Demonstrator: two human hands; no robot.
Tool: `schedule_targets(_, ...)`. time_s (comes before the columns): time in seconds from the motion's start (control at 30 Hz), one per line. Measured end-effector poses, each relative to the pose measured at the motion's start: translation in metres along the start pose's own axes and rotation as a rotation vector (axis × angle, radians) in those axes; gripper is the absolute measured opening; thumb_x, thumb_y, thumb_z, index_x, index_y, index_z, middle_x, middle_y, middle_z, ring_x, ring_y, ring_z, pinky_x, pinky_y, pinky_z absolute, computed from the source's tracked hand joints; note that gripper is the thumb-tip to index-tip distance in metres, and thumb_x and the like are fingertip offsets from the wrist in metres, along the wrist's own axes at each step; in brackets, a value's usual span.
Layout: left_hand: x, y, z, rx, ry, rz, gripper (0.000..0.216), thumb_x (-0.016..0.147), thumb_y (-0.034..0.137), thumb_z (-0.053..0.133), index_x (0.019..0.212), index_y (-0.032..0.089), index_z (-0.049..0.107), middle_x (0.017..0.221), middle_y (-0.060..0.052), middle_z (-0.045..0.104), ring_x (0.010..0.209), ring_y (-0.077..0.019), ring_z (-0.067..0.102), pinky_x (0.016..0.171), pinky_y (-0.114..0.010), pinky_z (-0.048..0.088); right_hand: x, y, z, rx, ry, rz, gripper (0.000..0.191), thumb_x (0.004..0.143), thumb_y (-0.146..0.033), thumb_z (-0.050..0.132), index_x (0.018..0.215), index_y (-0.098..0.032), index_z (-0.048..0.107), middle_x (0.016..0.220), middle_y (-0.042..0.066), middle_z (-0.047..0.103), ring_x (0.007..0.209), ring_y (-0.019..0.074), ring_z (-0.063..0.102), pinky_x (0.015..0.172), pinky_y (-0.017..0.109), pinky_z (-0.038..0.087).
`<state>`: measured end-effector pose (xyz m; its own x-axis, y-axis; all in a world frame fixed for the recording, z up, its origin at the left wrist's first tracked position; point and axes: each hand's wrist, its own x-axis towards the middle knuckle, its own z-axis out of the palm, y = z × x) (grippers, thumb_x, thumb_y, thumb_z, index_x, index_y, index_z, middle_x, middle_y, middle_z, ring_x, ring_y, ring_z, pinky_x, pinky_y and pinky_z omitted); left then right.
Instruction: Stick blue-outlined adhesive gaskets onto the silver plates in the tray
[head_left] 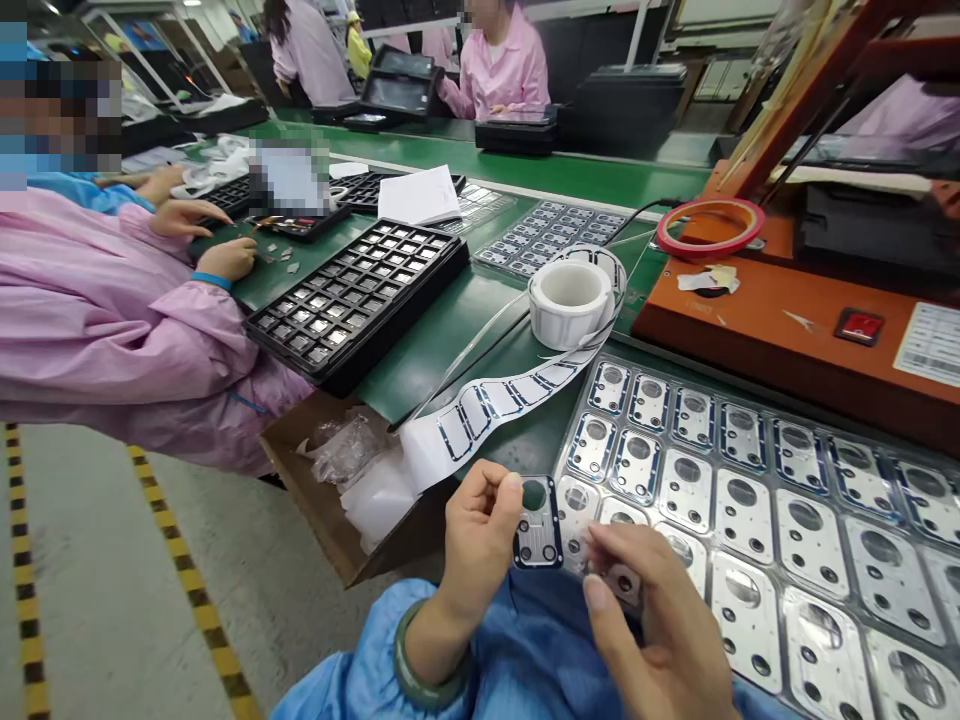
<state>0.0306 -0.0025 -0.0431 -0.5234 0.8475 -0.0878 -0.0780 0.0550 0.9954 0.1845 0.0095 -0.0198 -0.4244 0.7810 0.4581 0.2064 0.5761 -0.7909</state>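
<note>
My left hand (476, 525) pinches a small rectangular metal plate (538, 524) with a dark border and a round hole, held upright over my lap. My right hand (645, 610) is closed just right of it, fingertips pressed on another small part (625, 585) I cannot make out. Both hover at the near edge of a clear tray (757, 500) filled with several similar metal plates. A white roll of stickers (568, 302) stands behind, its strip (487, 405) trailing toward my left hand.
A black tray of small parts (360, 295) lies on the green bench. A person in pink (112, 310) works at left. An open cardboard box (330, 480) with plastic bags hangs off the bench edge. A red tape ring (709, 228) rests on an orange stand (772, 330).
</note>
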Motion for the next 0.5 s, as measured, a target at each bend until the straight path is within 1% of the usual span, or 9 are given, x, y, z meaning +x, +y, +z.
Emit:
schedule_targets(0.03,0.002,0.001,0.001,0.061,-0.065,0.002,0.03,0.086,0.038,0.056,0.066,0.017,0.047,0.055,0.006,0.042,0.048,-0.007,0.037,0.045,-0.017,0.032,-0.001,0.0,-0.001,-0.121,0.072,-0.087,0.039,0.085,-0.003,0.054,0.122,-0.015,0.052,0.104,0.008,0.058,0.096,0.0163,0.057,0.083,0.026,0.05)
schedule_targets(0.07,0.003,0.002,0.003,0.123,-0.136,0.005,0.029,0.086,0.037,0.056,0.066,0.016,0.049,0.055,0.006,0.042,0.049,-0.007,0.037,0.045,-0.017,0.032,-0.002,0.001,-0.001,-0.229,0.114,-0.142,0.038,0.083,-0.001,0.057,0.119,-0.012,0.054,0.109,0.011,0.056,0.101,0.0184,0.056,0.086,0.029,0.048)
schedule_targets(0.13,0.004,0.001,0.007,0.241,-0.25,0.016,0.026,0.087,0.034,0.055,0.068,0.016,0.051,0.055,0.006,0.044,0.049,-0.0068,0.039,0.047,-0.017,0.032,-0.003,0.005,-0.002,-0.38,0.109,-0.138,0.035,0.083,-0.002,0.059,0.118,-0.008,0.055,0.12,0.015,0.051,0.111,0.0229,0.052,0.093,0.034,0.045)
schedule_targets(0.17,0.004,0.0,0.009,0.289,-0.27,0.031,0.024,0.087,0.034,0.055,0.071,0.016,0.053,0.056,0.006,0.044,0.049,-0.0067,0.039,0.047,-0.018,0.032,-0.004,0.007,-0.001,-0.428,0.07,-0.099,0.032,0.085,-0.006,0.058,0.117,-0.008,0.056,0.124,0.017,0.049,0.115,0.025,0.05,0.096,0.036,0.043)
schedule_targets(0.2,0.004,-0.001,0.011,0.326,-0.264,0.047,0.022,0.087,0.033,0.055,0.074,0.016,0.055,0.055,0.007,0.044,0.049,-0.0068,0.039,0.048,-0.018,0.032,-0.004,0.009,-0.001,-0.466,0.012,-0.067,0.03,0.088,-0.009,0.057,0.118,-0.008,0.056,0.127,0.017,0.047,0.118,0.0266,0.047,0.098,0.039,0.041)
schedule_targets(0.27,0.004,-0.004,0.014,0.375,-0.221,0.069,0.017,0.086,0.034,0.058,0.084,0.017,0.056,0.055,0.008,0.042,0.048,-0.0071,0.039,0.049,-0.018,0.034,-0.005,0.014,0.002,-0.522,-0.11,-0.048,0.027,0.091,-0.014,0.053,0.118,-0.009,0.056,0.127,0.015,0.051,0.121,0.0285,0.044,0.1,0.044,0.037)
schedule_targets(0.33,0.003,-0.006,0.015,0.41,-0.192,0.086,0.018,0.084,0.034,0.06,0.09,0.018,0.056,0.055,0.009,0.04,0.048,-0.0076,0.04,0.049,-0.018,0.035,-0.005,0.016,0.005,-0.552,-0.185,-0.048,0.027,0.092,-0.016,0.05,0.119,-0.01,0.056,0.126,0.013,0.054,0.124,0.0292,0.042,0.102,0.047,0.034)
schedule_targets(0.4,0.003,-0.008,0.014,0.423,-0.184,0.101,0.017,0.085,0.034,0.06,0.09,0.018,0.057,0.055,0.009,0.039,0.048,-0.0078,0.039,0.049,-0.019,0.036,-0.004,0.015,0.007,-0.551,-0.183,-0.046,0.026,0.093,-0.015,0.049,0.117,-0.011,0.057,0.125,0.012,0.056,0.125,0.0289,0.042,0.103,0.048,0.033)
schedule_targets(0.5,0.002,-0.009,0.012,0.409,-0.182,0.128,0.015,0.087,0.032,0.058,0.085,0.018,0.058,0.055,0.008,0.04,0.048,-0.0077,0.039,0.048,-0.019,0.035,-0.004,0.014,0.007,-0.524,-0.125,-0.027,0.019,0.092,-0.012,0.049,0.108,-0.011,0.06,0.12,0.012,0.058,0.123,0.028,0.044,0.101,0.046,0.035)
